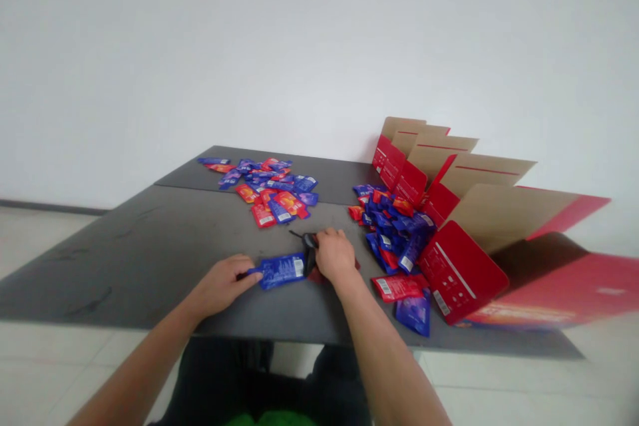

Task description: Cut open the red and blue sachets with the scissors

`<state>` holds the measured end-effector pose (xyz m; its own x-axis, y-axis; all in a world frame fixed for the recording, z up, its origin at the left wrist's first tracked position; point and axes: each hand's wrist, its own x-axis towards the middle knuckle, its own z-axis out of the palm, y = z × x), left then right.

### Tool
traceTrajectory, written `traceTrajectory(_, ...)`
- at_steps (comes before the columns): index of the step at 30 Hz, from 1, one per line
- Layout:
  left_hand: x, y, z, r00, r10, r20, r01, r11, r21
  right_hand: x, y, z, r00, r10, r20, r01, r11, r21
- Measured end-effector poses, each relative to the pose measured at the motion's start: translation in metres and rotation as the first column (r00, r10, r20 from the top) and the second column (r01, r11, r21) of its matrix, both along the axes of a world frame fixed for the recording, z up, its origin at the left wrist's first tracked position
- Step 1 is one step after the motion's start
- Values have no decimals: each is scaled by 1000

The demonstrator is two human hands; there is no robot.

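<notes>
While two bare hands work near the front edge of a dark grey counter (164, 239), one blue pouch (280, 271) lies between them. The left hand (223, 285) pinches the pouch's narrow left end between thumb and fingers. The right hand (335, 254) is closed around one black tool (309, 251), whose dark head meets the pouch's right end and partly covers it. Something dark red shows from under the right hand, too hidden to identify.

Two heaps of red and blue pouches lie beyond and beside the hands, overlapping too much to count: a spread-out left heap (272, 184) farther back, and a denser right heap (394, 226). Just in front of the right heap are one red packet (399, 287) and one purple-blue packet (414, 313), touching. Along the right side runs a row of open red cartons (559, 289), with five tan flaps standing up; the flaps hide most of the boxes behind, so the cartons cannot be counted surely.

The pouch's long axis runs left to right, its right end slightly farther from the person, its white label patch toward the tool.
</notes>
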<state>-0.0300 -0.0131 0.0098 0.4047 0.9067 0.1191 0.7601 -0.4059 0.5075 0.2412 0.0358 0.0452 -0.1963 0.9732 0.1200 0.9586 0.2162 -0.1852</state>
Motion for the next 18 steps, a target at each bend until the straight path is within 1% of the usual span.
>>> traceTrajectory(1,-1,0,-1,1000,-4,0,4,1000,3,-2,-3,5,1000,-4,-17,5,1000,31)
traceTrajectory(2,-2,1,-2,1000,-5,2,5,1000,6,-9,-9,9,999,22,-42,-19,997,75)
traceTrajectory(3,-2,2,-4,1000,-8,7,8,1000,8,-18,-16,11,995,79,-67,-70,990,126)
traceTrajectory(5,-3,3,-5,1000,-9,25,9,1000,15,-38,-32,8,967,242,-82,-222,955,195)
traceTrajectory(6,-3,3,-5,999,-10,32,9,1000,16,-45,-37,4,947,314,-72,-296,936,190)
traceTrajectory(7,-3,2,-4,999,-9,34,8,1000,16,-47,-40,-1,932,358,-61,-345,924,163)
traceTrajectory(8,-2,2,-3,1000,-5,29,5,1000,15,-45,-39,-6,929,365,-51,-357,925,128)
traceTrajectory(9,-1,2,-2,1000,0,16,0,1000,12,-38,-36,-10,941,336,-43,-331,939,92)
traceTrajectory(11,1,1,1,1000,9,-10,-9,1000,6,-17,-25,-13,978,206,-27,-205,978,36)
traceTrajectory(13,1,0,2,1000,10,-21,-10,1000,9,1,-13,-6,997,73,-4,-73,997,5)
traceTrajectory(14,1,0,2,1000,9,-24,-9,1000,11,5,-11,-1,999,34,-4,-33,999,15)
traceTrajectory(15,1,1,1,1000,10,-26,-10,1000,13,4,-12,4,1000,19,-17,-18,999,48)
traceTrajectory(16,0,1,0,1000,13,-27,-12,1000,14,-2,-16,8,999,31,-41,-26,995,100)
traceTrajectory(18,-2,2,-4,1000,13,-7,-13,1000,9,-25,-29,11,989,114,-94,-91,972,216)
